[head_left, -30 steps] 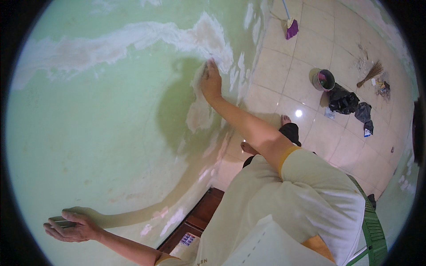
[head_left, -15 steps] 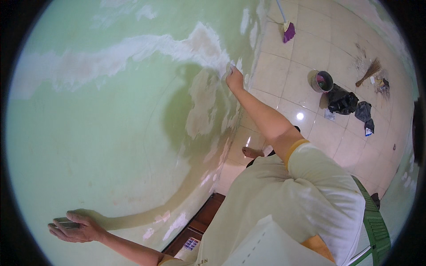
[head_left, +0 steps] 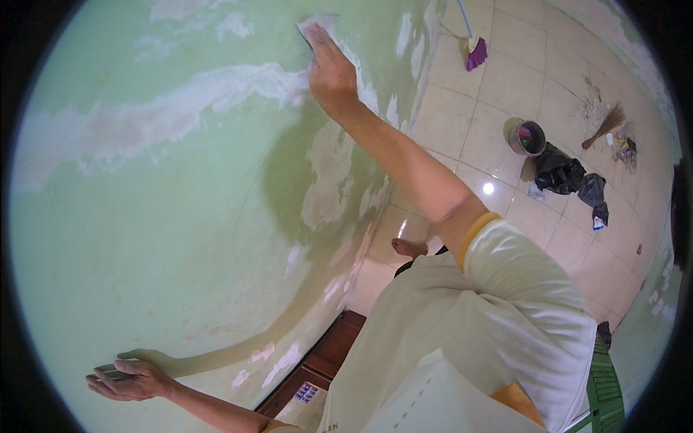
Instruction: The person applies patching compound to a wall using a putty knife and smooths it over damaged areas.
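My right hand (head_left: 332, 72) is stretched high up a pale green wall (head_left: 144, 238) and presses a small pale sheet of sandpaper (head_left: 316, 24) flat against it. The hand sits at the end of a long whitish scraped band (head_left: 180, 108) that runs across the wall. My left hand (head_left: 126, 379) is low at the left, held against the wall, with a small flat grey piece (head_left: 108, 373) between thumb and fingers; what that piece is I cannot tell.
A tiled floor (head_left: 505, 79) lies to the right with a bucket (head_left: 527, 137), a black bag (head_left: 570, 180), a straw broom (head_left: 603, 126) and a purple mop (head_left: 475, 52). Dark wooden furniture (head_left: 328, 353) stands at the wall's foot. My bare foot (head_left: 410, 247) shows beside it.
My right hand has slid up the wall with the sandpaper, from the middle of the scraped patch to its top end. My left hand has stayed where it was.
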`<state>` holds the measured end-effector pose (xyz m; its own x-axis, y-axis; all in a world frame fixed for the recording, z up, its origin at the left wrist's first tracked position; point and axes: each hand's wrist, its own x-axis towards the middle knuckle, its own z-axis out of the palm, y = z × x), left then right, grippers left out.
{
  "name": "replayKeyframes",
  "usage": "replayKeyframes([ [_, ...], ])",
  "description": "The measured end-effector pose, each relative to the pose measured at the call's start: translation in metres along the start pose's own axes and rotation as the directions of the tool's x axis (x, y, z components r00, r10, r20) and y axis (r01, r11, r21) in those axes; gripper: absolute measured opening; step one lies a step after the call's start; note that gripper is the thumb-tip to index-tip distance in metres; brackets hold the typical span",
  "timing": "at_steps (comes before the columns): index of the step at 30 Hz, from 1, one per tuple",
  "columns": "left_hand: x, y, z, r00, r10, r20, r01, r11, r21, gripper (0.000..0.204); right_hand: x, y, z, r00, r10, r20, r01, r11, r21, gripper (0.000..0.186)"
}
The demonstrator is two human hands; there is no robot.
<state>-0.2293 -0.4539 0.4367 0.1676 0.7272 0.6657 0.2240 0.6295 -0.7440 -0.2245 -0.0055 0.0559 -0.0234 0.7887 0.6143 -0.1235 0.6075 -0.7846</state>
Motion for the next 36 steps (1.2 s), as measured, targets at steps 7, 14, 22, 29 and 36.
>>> replayKeyframes([
  [7,0.009,0.003,0.009,0.999,0.007,-0.037,-0.008,0.999,-0.033,0.048,-0.047,0.118,-0.003,0.865,0.500,0.030,-0.474,0.836,-0.277,0.040],
  [14,0.008,0.007,0.001,1.000,0.018,-0.016,-0.017,0.999,0.027,0.049,0.004,0.015,0.007,0.998,-0.014,-0.055,0.008,0.994,-0.112,0.041],
  [22,0.011,0.009,0.008,0.999,0.024,-0.024,-0.025,1.000,-0.006,0.050,-0.096,0.144,-0.022,0.643,0.750,0.159,-0.639,0.639,-0.428,0.042],
  [29,0.001,0.005,0.004,0.999,0.009,0.032,-0.011,0.998,0.069,0.055,-0.065,0.081,-0.011,0.958,0.282,0.049,-0.271,0.950,-0.156,0.040],
  [36,0.001,0.004,0.018,1.000,0.007,0.018,-0.007,1.000,0.013,0.058,-0.143,0.190,-0.019,0.579,0.801,0.155,-0.677,0.578,-0.455,0.034],
])
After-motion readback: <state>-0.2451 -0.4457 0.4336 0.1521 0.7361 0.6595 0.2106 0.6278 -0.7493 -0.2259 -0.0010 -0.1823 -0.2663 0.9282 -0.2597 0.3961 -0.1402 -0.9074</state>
